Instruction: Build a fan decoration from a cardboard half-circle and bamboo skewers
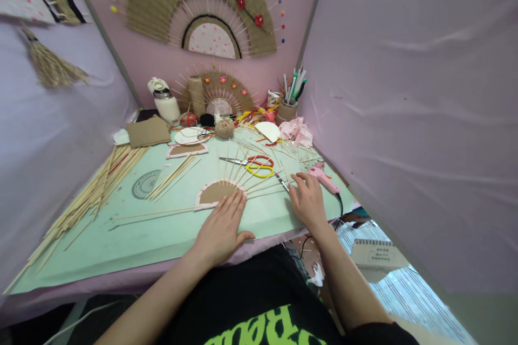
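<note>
My left hand (220, 229) lies flat, its fingertips on the right part of a cardboard half-circle (218, 192) edged with pink-spotted white trim. Thin wooden sticks (259, 187) fan out from its curved edge; one long stick (157, 214) points left. My right hand (309, 199) rests at the outer ends of the right-hand sticks, fingers lightly bent and apart; no held thing shows. Just left of its fingers lies a slim knife or pen (281, 181). Scissors (259, 166) with red and yellow handles lie behind the sticks. A pink glue gun (325, 179) lies right of my right hand.
A large stick pile (97, 188) covers the table's left side, near a protractor (146, 184) and a smaller stick bundle (172, 178). Behind are cardboard (148, 131), a twine ball (224, 128), a white bottle (166, 107) and a tool cup (286, 112). Decorated fans (149, 8) stand at the back.
</note>
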Action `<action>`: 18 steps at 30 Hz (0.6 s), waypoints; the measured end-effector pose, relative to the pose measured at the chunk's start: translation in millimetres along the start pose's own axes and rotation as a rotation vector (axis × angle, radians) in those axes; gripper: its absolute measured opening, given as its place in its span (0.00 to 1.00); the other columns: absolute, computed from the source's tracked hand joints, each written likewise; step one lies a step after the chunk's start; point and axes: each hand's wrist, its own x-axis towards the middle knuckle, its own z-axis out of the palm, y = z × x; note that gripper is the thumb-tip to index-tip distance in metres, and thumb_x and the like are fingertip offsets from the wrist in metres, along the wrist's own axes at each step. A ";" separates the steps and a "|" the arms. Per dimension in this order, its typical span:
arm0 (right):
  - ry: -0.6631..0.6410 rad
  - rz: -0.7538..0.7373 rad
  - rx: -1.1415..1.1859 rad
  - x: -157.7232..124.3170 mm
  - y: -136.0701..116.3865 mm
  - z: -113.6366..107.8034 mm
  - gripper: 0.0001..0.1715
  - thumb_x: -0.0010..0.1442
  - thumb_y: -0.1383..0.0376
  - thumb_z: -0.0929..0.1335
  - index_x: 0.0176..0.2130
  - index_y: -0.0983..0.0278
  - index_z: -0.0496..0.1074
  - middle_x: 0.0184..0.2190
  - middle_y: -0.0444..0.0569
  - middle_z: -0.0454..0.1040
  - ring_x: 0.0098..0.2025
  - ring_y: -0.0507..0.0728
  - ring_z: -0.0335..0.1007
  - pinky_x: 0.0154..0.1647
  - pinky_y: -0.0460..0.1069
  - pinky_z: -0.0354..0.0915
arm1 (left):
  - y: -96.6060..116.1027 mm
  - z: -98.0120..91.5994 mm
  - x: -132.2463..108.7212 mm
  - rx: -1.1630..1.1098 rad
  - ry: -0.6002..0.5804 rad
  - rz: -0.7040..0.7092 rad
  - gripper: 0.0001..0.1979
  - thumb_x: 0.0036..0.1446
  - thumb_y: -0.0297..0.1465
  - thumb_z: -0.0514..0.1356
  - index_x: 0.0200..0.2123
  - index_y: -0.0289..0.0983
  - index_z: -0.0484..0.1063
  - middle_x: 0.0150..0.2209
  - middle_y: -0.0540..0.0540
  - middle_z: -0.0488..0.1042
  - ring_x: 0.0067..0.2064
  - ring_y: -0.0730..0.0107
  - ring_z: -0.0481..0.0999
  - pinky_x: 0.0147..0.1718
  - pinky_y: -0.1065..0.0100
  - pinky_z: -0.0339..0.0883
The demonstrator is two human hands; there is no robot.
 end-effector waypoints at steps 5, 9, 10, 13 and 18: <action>-0.120 0.087 0.046 51.6 18.4 -14.6 0.19 0.66 0.61 0.61 0.48 0.65 0.74 0.45 0.57 0.77 0.50 0.63 0.70 0.54 0.57 0.61 | 0.2 0.8 0.4 -0.003 0.007 -0.001 0.45 0.60 0.56 0.50 0.69 0.31 0.48 0.69 0.35 0.51 0.70 0.54 0.51 0.67 0.52 0.46; -0.502 0.177 0.049 97.9 26.9 -9.8 0.18 0.63 0.66 0.61 0.45 0.64 0.77 0.45 0.53 0.79 0.47 0.60 0.73 0.48 0.50 0.63 | 0.6 -0.1 0.5 0.005 0.002 -0.012 0.45 0.60 0.55 0.50 0.69 0.30 0.50 0.69 0.35 0.51 0.70 0.54 0.51 0.67 0.53 0.47; -0.584 0.192 0.037 105.2 26.6 -6.2 0.17 0.62 0.67 0.61 0.44 0.64 0.77 0.44 0.52 0.80 0.46 0.59 0.73 0.46 0.49 0.63 | 0.5 -0.4 0.5 0.003 -0.001 -0.011 0.45 0.60 0.55 0.51 0.69 0.30 0.49 0.69 0.35 0.51 0.70 0.54 0.51 0.67 0.53 0.47; -0.729 0.228 -0.008 115.7 22.1 5.8 0.17 0.59 0.69 0.62 0.41 0.64 0.78 0.40 0.52 0.80 0.43 0.57 0.74 0.43 0.46 0.62 | 0.2 -1.3 0.6 -0.005 -0.016 -0.002 0.45 0.59 0.56 0.51 0.69 0.30 0.48 0.70 0.35 0.49 0.70 0.55 0.50 0.67 0.53 0.46; -0.771 0.235 -0.009 115.3 16.1 15.0 0.15 0.58 0.69 0.62 0.35 0.66 0.79 0.33 0.51 0.80 0.37 0.56 0.72 0.38 0.45 0.61 | 1.1 -1.8 0.8 -0.008 -0.028 -0.015 0.45 0.60 0.55 0.51 0.69 0.29 0.49 0.70 0.34 0.49 0.70 0.54 0.50 0.67 0.54 0.46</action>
